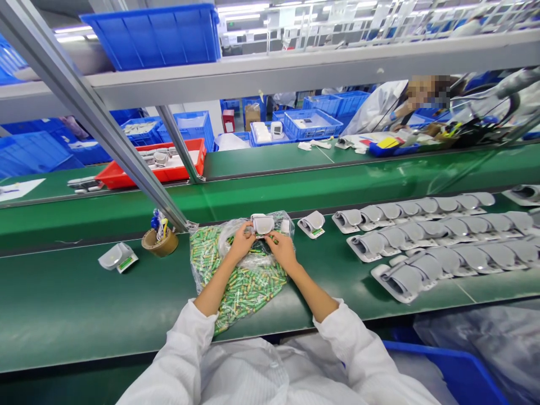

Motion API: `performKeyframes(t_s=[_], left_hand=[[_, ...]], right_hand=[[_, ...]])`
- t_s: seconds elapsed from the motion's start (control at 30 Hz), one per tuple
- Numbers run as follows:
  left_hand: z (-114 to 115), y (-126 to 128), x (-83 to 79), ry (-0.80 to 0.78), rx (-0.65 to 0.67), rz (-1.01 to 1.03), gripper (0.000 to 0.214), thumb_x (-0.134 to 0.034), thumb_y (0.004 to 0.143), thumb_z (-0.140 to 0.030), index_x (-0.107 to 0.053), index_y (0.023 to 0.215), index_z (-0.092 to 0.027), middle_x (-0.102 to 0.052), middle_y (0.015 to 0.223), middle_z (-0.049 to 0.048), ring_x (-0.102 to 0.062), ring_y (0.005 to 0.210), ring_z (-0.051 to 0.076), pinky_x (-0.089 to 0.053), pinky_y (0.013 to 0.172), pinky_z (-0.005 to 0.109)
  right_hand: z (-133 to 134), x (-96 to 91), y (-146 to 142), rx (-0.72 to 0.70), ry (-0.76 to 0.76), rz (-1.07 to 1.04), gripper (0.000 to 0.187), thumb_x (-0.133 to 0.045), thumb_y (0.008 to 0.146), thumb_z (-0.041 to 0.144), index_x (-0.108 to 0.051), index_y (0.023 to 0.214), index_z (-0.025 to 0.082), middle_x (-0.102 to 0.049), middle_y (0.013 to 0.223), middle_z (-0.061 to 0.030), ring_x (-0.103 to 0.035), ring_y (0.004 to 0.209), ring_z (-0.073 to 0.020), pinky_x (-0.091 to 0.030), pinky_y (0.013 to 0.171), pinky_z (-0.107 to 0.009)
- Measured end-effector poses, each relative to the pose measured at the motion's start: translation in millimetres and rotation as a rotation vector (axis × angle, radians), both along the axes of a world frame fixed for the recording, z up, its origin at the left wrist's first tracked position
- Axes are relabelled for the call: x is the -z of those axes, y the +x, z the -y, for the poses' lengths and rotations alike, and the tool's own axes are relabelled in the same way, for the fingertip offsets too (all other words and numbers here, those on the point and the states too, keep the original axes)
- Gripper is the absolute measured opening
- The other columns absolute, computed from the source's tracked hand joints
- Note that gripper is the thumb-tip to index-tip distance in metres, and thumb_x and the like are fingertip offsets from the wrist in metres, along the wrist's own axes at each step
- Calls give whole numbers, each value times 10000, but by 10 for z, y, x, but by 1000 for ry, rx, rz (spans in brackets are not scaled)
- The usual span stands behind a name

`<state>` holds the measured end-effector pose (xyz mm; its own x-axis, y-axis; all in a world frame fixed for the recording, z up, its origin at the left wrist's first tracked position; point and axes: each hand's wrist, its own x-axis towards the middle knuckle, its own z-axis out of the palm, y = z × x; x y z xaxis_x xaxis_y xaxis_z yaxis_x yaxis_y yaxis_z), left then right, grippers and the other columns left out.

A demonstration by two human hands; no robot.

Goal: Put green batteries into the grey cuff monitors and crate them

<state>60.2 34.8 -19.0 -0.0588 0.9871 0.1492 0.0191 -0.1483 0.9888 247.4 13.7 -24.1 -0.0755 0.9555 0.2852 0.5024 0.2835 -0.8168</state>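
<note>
**Operator:** Head view. State the location of the grey cuff and the condition of the fingers.

**Instructor:** The grey cuff [264,224] is raised over the far part of the plastic bag [230,229]. The left hand [242,244] has its fingers closed on the left edge; the right hand [282,249] has its fingers narrowed on the lower right edge. Whether they also pinch a battery cannot be told.

**Operator:** Step in hand?

**Instructor:** Judged by posture, close two-handed work at the cuff's lower edge. The next move probably calls for a firm left hold and light, exact right fingertips.

**Operator:** Materials and shapes?

**Instructor:** Cuff: soft, matt grey band, curled into a rounded flap on a flat white base. Bag: clear, crinkled, glossy film. Batteries [248,289]: small green cylinders, loosely jumbled. Bench [80,309]: smooth, dark green. Finished-looking rows of cuffs [430,229] overlap at right. Roll of tape [159,247]: brown ring, pens standing inside.
</note>
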Motion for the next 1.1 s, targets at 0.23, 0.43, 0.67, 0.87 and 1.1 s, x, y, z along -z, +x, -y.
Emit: performKeyframes(t_s=[0.23,0.43,0.67,0.87,1.1], left_hand=[[35,-27,-55,108,-71,-19,504,-747,867,-284,-539,1323,-231,-653,1441,170,-780,1100,241,-623,901,356],[75,-7,-78,228,16,-30,398,-718,942,-301,-548,1296,-246,-709,1402,175,-678,1354,276,-552,1138,489],[-65,-43,-6,-3,-157,259,657,-833,797,-327,-477,1345,-265,-691,1358,142,-776,1031,220,-658,914,399],[-110,-63,-25,-147,-159,448,627,-849,765,-184,-517,1293,-250,-679,1360,109,-738,1149,223,-648,1010,407],[-57,-32,-82,-205,-121,516,548,-818,800,-125,-547,1260,-247,-691,1278,78,-734,1145,208,-628,1080,450]], right_hand=[[-105,24,51,-4,-155,-308,520,-532,979,589,-778,1144,162,-755,759,-75,-621,634,-221,-485,644,-327],[-223,111,35,-157,-267,-467,464,-661,880,588,-788,1052,177,-712,700,-36,-625,663,-220,-516,644,-332],[-163,90,38,-72,-53,-251,368,-597,964,440,-772,1155,178,-793,1105,-122,-717,1050,-275,-555,953,-403],[-98,-116,-14,-103,-35,408,423,-496,1065,252,-659,1455,231,-692,1278,-143,-699,992,-243,-523,858,-327],[-110,-291,-91,-191,-29,649,319,-556,1069,343,-629,1339,190,-637,1321,-150,-689,961,-237,-462,766,-301]])
